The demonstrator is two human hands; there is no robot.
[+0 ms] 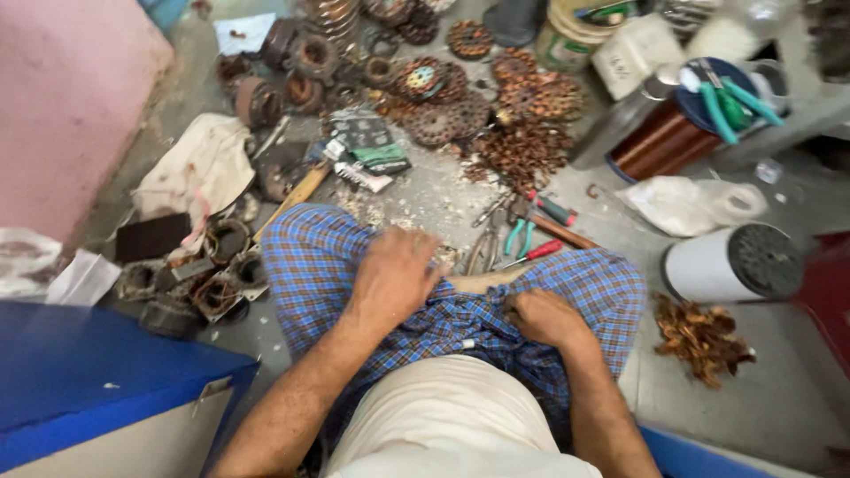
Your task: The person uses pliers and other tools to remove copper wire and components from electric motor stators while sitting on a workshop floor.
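I sit cross-legged on the floor in a blue checked cloth [310, 257]. My left hand [394, 276] rests on the cloth over my left knee, fingers curled down onto the fabric. My right hand [544, 317] lies on the cloth in my lap, fingers bunched against it. Neither hand holds a tool. Just beyond my knees lie pliers with green handles [518, 237], a red-handled tool [540, 251] and metal scissors [482, 248].
Rusty motor stators and copper coils [522, 146] cover the floor ahead. A wooden-handled hammer [297, 196] lies left, near a white rag [199, 168]. A copper wire spool [660, 142], a white cylinder [730, 261], scrap copper [699, 336] and a blue box [80, 381] surround me.
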